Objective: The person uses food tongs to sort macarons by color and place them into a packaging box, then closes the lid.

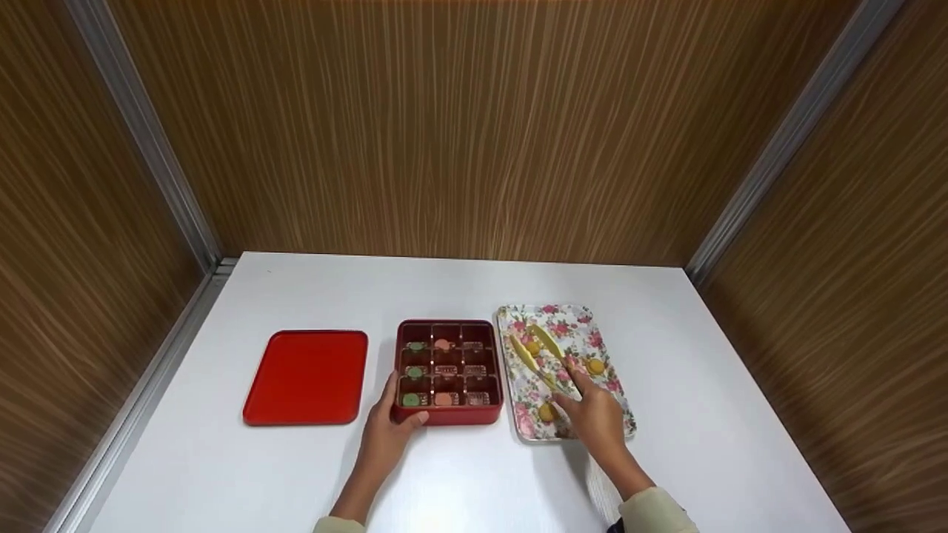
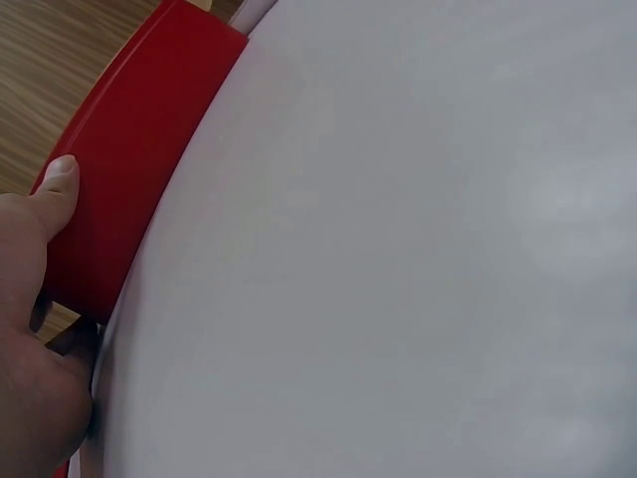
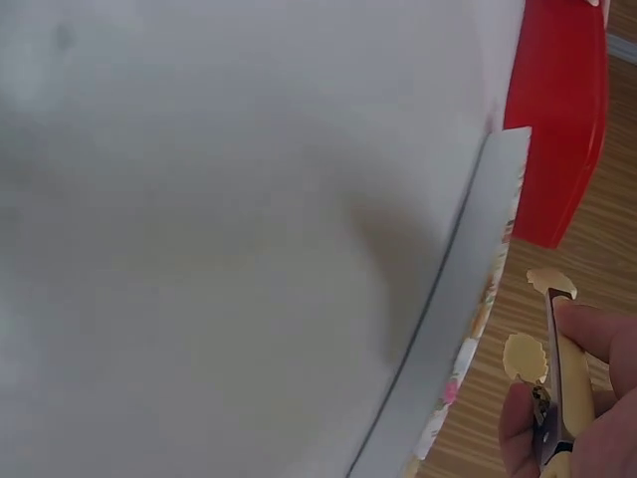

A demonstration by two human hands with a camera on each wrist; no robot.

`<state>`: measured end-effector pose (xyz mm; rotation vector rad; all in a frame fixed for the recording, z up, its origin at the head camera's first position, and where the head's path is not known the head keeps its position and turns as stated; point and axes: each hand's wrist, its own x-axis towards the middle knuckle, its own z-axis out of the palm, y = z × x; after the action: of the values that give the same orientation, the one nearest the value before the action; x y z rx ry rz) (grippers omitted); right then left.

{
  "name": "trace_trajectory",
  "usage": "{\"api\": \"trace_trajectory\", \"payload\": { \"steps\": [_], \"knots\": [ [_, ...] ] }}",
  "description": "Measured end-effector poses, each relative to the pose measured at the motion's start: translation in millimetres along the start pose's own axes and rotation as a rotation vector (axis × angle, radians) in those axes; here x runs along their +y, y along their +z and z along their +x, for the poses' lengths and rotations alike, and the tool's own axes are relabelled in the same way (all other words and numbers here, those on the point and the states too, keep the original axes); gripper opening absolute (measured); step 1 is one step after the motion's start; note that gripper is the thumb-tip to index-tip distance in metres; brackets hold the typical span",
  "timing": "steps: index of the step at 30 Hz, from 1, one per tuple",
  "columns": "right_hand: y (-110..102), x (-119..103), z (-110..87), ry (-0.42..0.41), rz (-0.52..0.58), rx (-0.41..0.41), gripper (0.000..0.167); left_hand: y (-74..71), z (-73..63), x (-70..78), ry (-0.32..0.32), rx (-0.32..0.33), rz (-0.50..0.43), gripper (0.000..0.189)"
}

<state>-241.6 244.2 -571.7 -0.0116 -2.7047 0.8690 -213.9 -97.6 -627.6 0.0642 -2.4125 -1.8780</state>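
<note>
My left hand (image 1: 386, 429) grips the near left corner of a red divided box (image 1: 463, 416), fingers along its left side and thumb on the front wall, which the left wrist view shows close up. Green round macarons (image 1: 410, 400) sit in the box's left column and pink ones (image 1: 443, 399) in the middle column. My right hand (image 1: 598, 416) holds tongs (image 1: 548, 342) with yellow tips, spread over a floral tray (image 1: 524, 433). Between the tips lies a yellow macaron (image 1: 532, 347). Two more, a right macaron (image 1: 595, 366) and a near macaron (image 1: 548, 412), rest on the tray.
A flat red lid (image 1: 307, 377) lies on the white table (image 1: 459, 488) left of the box. Wood-grain panels (image 1: 444, 133) rise at the back and both sides. Whitish cloth (image 1: 603, 492) shows below the right forearm.
</note>
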Motion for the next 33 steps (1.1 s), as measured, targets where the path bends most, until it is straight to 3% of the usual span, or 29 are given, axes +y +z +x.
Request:
{"api": "trace_trajectory", "payload": {
  "steps": [14,24,33],
  "knots": [
    [3.6,10.6,1.0,0.083,-0.021,-0.077,0.064,-1.0,-0.9,0.6,-0.008,0.000,0.004,0.097],
    [5.0,10.1,2.0,0.095,-0.026,-0.086,0.062,-1.6,-1.1,1.2,0.009,-0.009,-0.019,0.098],
    [4.9,10.5,-0.2,0.077,-0.004,-0.077,0.053,-0.9,-1.0,2.1,-0.014,-0.011,-0.022,0.097]
  ]
}}
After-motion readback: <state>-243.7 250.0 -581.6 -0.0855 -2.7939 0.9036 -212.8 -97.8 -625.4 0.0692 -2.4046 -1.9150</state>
